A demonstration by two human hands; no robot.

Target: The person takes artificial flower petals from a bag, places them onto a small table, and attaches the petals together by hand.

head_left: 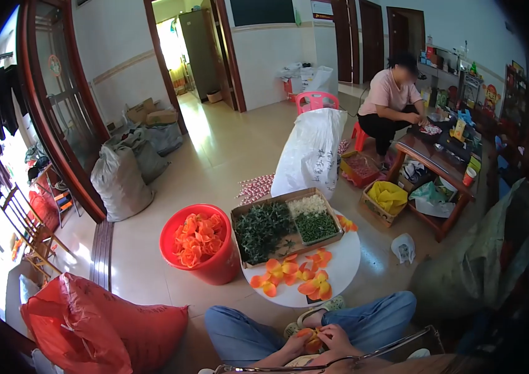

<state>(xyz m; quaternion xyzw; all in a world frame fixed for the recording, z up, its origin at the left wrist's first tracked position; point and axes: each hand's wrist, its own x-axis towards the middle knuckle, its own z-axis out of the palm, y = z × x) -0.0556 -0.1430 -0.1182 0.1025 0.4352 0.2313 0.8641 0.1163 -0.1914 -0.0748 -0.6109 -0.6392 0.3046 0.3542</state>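
Note:
My left hand point(293, 346) is closed around an orange and yellow artificial flower point(312, 340) in my lap. The fingers of my right hand point(335, 340) pinch the same flower from the other side; fine details between the fingertips are too small to tell. In front of my knees stands a round white table point(347, 268). Several loose orange flower heads point(282, 270) lie on its near side. Behind them, a shallow cardboard box point(275, 257) holds dark green leaf pieces point(261, 228), small white pieces point(307, 206) and small green pieces point(314, 227).
Left of the table, a red bucket point(214, 272) is full of orange flowers. A red sack point(109, 324) lies at front left. Behind the table is a tall white sack point(305, 149). A co-worker point(391, 100) sits at a wooden table point(426, 153) at back right.

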